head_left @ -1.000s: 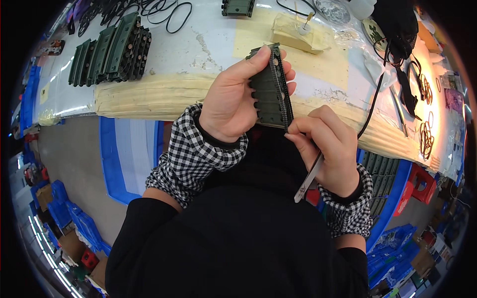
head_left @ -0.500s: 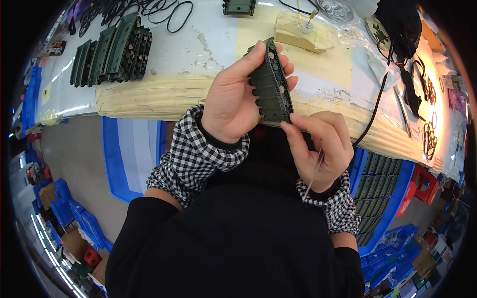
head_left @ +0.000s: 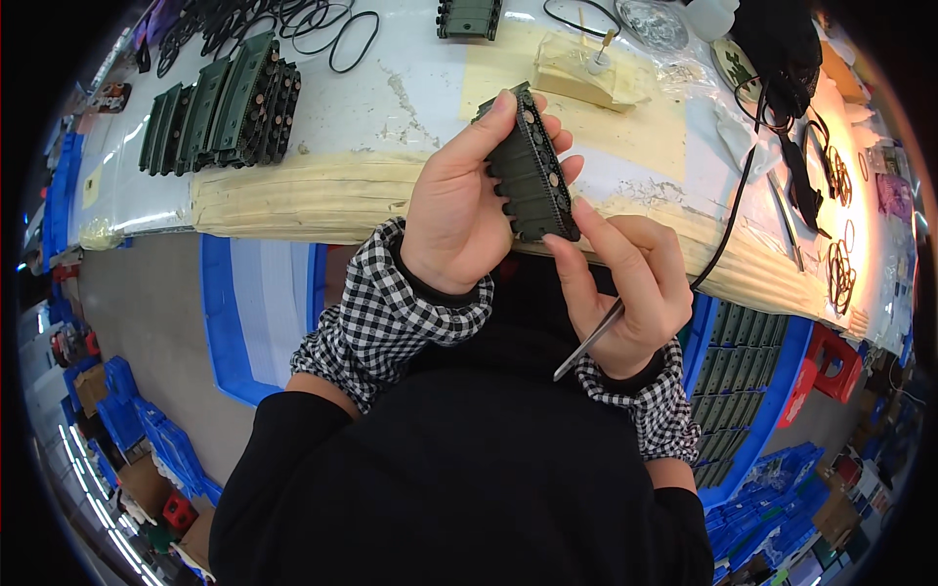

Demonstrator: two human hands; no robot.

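Note:
My left hand [head_left: 451, 210] is closed round a dark green toy tank chassis [head_left: 521, 186], thumb on its far end and fingers behind it. A black track with round wheels [head_left: 554, 180] runs along the chassis's right side. At the near end of that track, the thumb and forefinger of my right hand [head_left: 637, 283] are at its edge. Tucked in the right palm is a pair of metal tweezers [head_left: 589, 342], one end sticking out toward my body; its other end is hidden by the hand.
Several similar chassis [head_left: 220, 112] stand stacked at the table's left; another [head_left: 469, 18] lies at the back. A wrapped block [head_left: 591, 73] with a small pot sits beyond my hands. Black bands [head_left: 293, 24] lie at the back left. A blue crate [head_left: 747, 391] of green parts stands lower right.
The tweezers in my right hand have swung, their free end now pointing further left. My right finger and thumb have spread slightly at the track's edge. The chassis has tilted a little.

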